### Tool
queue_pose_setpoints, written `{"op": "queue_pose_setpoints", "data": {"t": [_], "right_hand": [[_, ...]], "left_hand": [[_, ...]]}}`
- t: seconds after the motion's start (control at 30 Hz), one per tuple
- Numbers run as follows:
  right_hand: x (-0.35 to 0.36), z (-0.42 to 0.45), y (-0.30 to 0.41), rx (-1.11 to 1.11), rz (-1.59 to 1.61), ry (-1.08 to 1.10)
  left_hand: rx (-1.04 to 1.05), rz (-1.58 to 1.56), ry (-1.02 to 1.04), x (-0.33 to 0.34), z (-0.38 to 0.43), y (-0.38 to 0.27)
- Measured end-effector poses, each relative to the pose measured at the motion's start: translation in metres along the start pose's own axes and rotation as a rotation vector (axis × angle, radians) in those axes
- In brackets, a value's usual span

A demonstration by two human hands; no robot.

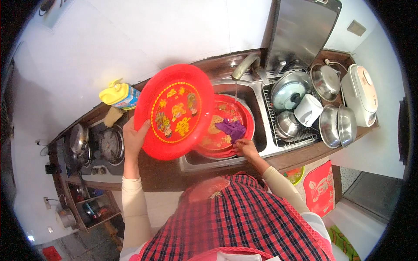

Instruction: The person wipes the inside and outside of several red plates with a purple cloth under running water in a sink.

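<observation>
My left hand (pixel 134 137) grips the left rim of a round red plastic tray (pixel 178 111) with a yellow-ringed printed design. The tray is lifted and tilted over the left side of the sink (pixel 262 114). At the lower end of a crumpled purple cloth (pixel 231 129), the fingers of my right hand (pixel 246 148) are closed on its edge. Beneath the cloth, a second red tray (pixel 249 125) rests in a metal basin in the sink, partly hidden by the lifted tray. A thin stream of water runs from the faucet (pixel 243 67) into it.
Right of the sink, a wire dish rack (pixel 281 143) holds a glass lid (pixel 290 89), a white mug (pixel 308 110) and a metal bowl. Steel basins (pixel 329 125) and a white rice cooker (pixel 361 94) stand beyond. At left are a yellow-capped jug (pixel 119 94) and a stove (pixel 98 163).
</observation>
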State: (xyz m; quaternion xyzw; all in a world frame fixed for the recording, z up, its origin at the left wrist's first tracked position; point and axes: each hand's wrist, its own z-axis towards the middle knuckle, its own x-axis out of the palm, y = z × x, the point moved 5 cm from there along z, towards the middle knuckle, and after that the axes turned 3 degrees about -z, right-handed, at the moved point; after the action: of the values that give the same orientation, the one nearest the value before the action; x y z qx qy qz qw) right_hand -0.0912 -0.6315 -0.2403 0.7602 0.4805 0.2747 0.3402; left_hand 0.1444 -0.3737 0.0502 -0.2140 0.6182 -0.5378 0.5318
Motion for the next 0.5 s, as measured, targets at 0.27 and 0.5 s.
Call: {"op": "queue_pose_setpoints", "data": {"t": [0.27,0.5], "right_hand": [[-0.007,0.007,-0.027,0.003,-0.069,0.025],[-0.005,0.016,-0.034,-0.032,-0.106,0.031]], "left_hand": [[-0.069,-0.058,-0.045,-0.007,-0.008,0.004],[0.070,0.017,0.030,0.007,-0.017,-0.013]]}}
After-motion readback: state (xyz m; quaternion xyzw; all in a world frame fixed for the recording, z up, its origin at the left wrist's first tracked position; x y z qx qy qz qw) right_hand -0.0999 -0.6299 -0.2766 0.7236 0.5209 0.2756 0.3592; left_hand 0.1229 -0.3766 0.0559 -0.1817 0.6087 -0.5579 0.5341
